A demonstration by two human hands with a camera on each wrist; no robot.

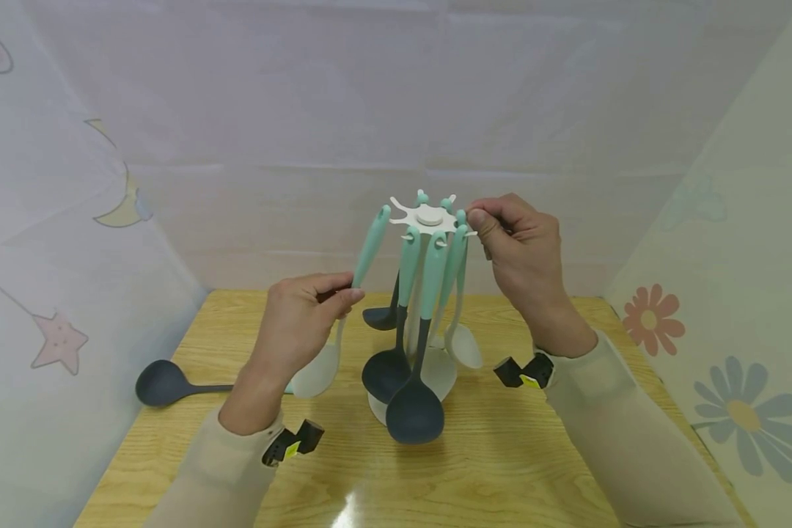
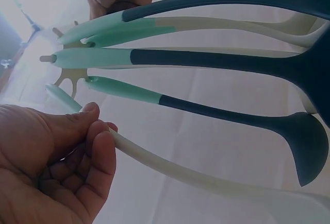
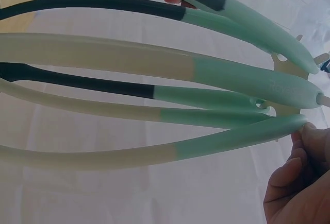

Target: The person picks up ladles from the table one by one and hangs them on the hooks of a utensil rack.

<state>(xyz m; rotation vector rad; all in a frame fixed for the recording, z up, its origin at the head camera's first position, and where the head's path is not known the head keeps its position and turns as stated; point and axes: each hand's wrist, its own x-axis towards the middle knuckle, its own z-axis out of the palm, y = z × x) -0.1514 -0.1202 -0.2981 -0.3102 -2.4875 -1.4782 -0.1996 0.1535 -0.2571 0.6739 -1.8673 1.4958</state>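
Observation:
My left hand (image 1: 300, 315) pinches a white serving spoon (image 1: 317, 370) near where its mint-green handle (image 1: 372, 246) meets the pale shaft. The spoon hangs tilted, its handle end close to the left arms of a white rotating utensil rack (image 1: 429, 215). With thumb and forefinger, my right hand (image 1: 524, 246) pinches the tip of a rack arm, right by a green handle end. Around the rack hang dark ladles (image 1: 414, 412) in front and white-headed utensils (image 1: 464, 346) at the right. In the right wrist view, the thumb (image 3: 313, 137) meets the lowest green handle's end.
Another dark ladle (image 1: 161, 383) lies on the wooden table (image 1: 501, 462) at the left, its handle partly behind my left forearm. Light cloth (image 1: 317, 117) with printed flowers, moon and star stands around the back and sides.

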